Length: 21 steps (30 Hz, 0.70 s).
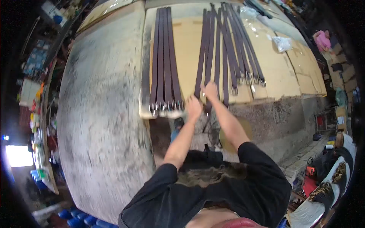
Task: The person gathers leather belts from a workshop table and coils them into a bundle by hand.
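Dark brown belts with metal buckles lie lengthwise on the cardboard-covered table. My left hand (194, 106) is closed around the near end of one belt (201, 60) at the table's front edge. Just right of it and slightly farther up, my right hand (210, 91) has its fingers curled on the neighbouring belt (209, 49), whose lower end hangs past the edge. The fingers partly cover both belts. To the left, a row of several belts (164, 57) lies side by side, buckles toward me. More belts (239, 41) lie to the right, some crossing.
Brown cardboard (186, 45) lies under the belts. A large pale worn tabletop (102, 106) extends on the left. A crumpled clear plastic bag (282, 43) rests at right. A person in pink (322, 40) is at far right. Blue objects (83, 218) stand at lower left.
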Available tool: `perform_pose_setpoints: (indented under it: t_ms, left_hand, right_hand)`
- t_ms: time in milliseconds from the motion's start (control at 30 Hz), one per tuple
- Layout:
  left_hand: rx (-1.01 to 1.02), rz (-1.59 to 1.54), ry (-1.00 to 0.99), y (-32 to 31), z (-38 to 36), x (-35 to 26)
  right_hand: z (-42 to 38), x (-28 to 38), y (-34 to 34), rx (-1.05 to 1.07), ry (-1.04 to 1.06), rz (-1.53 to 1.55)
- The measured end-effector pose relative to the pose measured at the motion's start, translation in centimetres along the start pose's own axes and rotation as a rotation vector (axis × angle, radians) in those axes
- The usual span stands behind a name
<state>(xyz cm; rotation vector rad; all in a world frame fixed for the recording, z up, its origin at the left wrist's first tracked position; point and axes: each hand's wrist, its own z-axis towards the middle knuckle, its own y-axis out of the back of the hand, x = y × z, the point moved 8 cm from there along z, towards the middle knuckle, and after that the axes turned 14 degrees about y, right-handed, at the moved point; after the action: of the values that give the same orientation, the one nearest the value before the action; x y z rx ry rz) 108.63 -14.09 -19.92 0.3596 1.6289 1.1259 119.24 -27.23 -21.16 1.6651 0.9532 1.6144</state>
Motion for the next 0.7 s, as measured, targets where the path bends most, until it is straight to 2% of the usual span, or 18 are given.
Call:
perform_pose_setpoints:
  t_ms: [100, 167, 200, 267, 300, 333, 400, 433, 500, 533, 567, 600, 633, 667, 700]
  left_hand:
    - [0.124, 0.074, -0.002, -0.7, 2.5, -1.7]
    - [0.503, -0.079, 0.265, -2.5, 3.3, -0.4]
    - [0.537, -0.066, 0.273, -2.4, 3.3, 0.3]
    - [0.694, -0.352, 0.071, -2.7, 5.8, -2.0]
    - [0.799, -0.469, 0.244, -3.2, 6.2, -1.8]
    - [0.809, -0.457, 0.256, -3.2, 7.0, -1.8]
    - [1.331, -0.938, 0.838, -4.6, 4.7, -1.4]
    - [1.392, -0.925, 0.833, -4.3, 4.7, -2.0]
    - [1.422, -1.000, 0.855, -2.9, 4.0, -3.6]
    - [1.447, -1.085, 0.862, -2.0, 3.9, -4.9]
    - [1.380, -1.112, 1.081, -1.5, 3.4, -4.9]
    - [1.359, -1.108, 1.089, -1.9, 3.6, -4.6]
    - [1.232, -0.948, 0.797, -1.8, 5.1, -4.0]
    - [1.082, -0.764, 0.535, -1.5, 5.8, -3.5]
    - [1.121, -0.926, 0.583, -2.1, 5.6, -3.5]
  right_hand:
    - [1.3, -0.1, -0.3, -0.145, -0.086, -0.052]
    - [1.0, 0.8, 1.2, -0.013, -0.153, -0.074]
    - [-0.2, 0.5, 1.7, 0.005, -0.185, -0.079]
    - [0.3, 0.4, 3.4, -0.015, -0.173, 0.330]
    - [-0.6, 1.3, 3.9, 0.041, -0.153, 0.404]
    - [-1.8, 2.1, 4.5, 0.051, -0.168, 0.410]
    - [-5.4, 7.1, 6.3, 0.156, -0.146, 0.695]
    - [-6.9, 7.1, 5.1, 0.168, -0.165, 0.704]
    - [-7.3, 6.9, 6.5, -0.089, -0.002, 0.409]
    - [-7.2, 6.6, 6.1, -0.091, -0.001, 0.418]
    - [-6.9, 7.3, 6.5, -0.127, 0.130, 0.383]
    - [-6.9, 8.1, 6.8, -0.158, 0.261, 0.352]
    - [-6.6, 7.3, 6.2, -0.054, 0.232, 0.481]
    - [-4.2, 4.6, 5.0, 0.044, 0.308, 0.523]
    - [-2.8, 2.3, 4.4, 0.006, -0.019, 0.903]
